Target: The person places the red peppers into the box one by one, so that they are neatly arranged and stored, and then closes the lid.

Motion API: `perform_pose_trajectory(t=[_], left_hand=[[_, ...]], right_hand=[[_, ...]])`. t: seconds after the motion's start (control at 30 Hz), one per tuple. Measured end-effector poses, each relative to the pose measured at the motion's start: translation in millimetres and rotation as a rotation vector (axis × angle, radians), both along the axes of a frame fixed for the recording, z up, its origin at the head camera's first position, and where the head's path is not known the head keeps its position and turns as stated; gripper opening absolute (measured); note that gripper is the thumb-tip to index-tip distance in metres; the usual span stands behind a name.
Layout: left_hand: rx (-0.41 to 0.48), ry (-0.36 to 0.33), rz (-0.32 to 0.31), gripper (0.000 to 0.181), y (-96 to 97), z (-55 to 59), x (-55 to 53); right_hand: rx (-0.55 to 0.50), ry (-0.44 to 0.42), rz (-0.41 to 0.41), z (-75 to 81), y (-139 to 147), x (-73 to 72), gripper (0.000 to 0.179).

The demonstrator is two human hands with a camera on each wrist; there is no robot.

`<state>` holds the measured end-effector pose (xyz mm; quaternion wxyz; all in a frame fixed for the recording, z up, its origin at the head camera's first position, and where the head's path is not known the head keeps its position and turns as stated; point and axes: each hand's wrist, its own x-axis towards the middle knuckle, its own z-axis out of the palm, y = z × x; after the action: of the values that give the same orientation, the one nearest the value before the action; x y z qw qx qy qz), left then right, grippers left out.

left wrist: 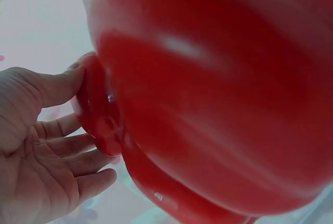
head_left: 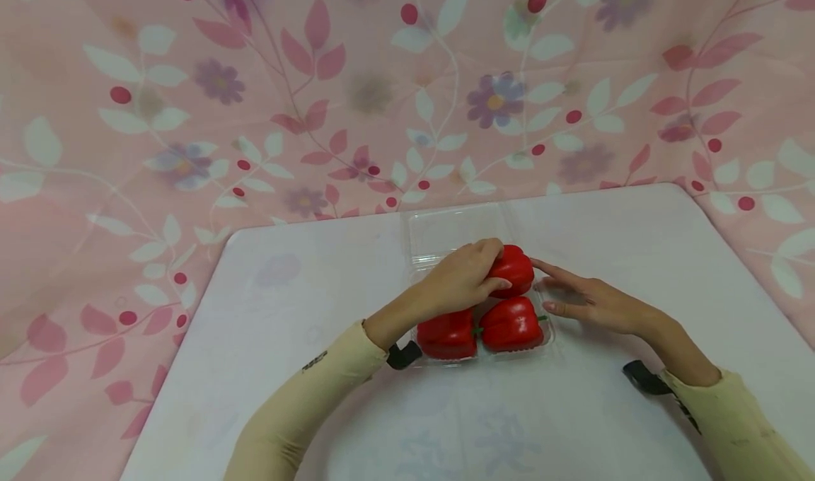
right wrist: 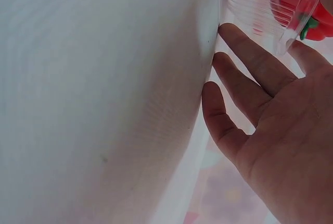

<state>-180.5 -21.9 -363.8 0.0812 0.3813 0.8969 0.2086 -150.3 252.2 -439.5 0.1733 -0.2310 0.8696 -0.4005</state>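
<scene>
Several red bell peppers lie in a clear plastic clamshell box [head_left: 439, 363] on the table. My left hand [head_left: 461, 277] grips the back right bell pepper [head_left: 514, 271] between thumb and fingers. That same pepper [left wrist: 96, 107] shows beyond a large blurred one in the left wrist view. At the front of the box are a left bell pepper [head_left: 448, 336] and a right bell pepper [head_left: 511, 325], each with a green stem. My right hand [head_left: 598, 304] is at the box's right side, fingers spread; in the right wrist view its fingertips meet the white tabletop.
The box's transparent lid [head_left: 458, 232] lies folded back behind it. A white cloth covers the table [head_left: 305, 389]. Behind stands a pink floral curtain [head_left: 382, 99]. Dark straps [head_left: 646, 378] show at the wrists.
</scene>
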Motion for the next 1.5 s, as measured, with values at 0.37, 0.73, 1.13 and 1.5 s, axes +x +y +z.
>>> perform_pose_trajectory(t=[0.37,0.73,1.13,1.5], left_hand=[[-0.119,0.1,-0.042,0.043,6.1,-0.8,-1.3],[-0.153,0.235,-0.041,0.04,-5.4,9.3,1.3],[-0.068,0.16,-0.083,0.024,-15.0,0.8,-3.8],[-0.006,0.085,-0.062,0.023,-17.5,-6.9,-9.3]], right_hand=[[0.011,0.002,0.002,-0.7,0,-2.0,0.076],[0.003,-0.023,-0.01,3.8,-2,-0.7,0.075],[0.009,-0.034,-0.018,1.2,-2,-1.2,0.076],[0.007,-0.034,-0.012,0.5,-1,0.4,0.076]])
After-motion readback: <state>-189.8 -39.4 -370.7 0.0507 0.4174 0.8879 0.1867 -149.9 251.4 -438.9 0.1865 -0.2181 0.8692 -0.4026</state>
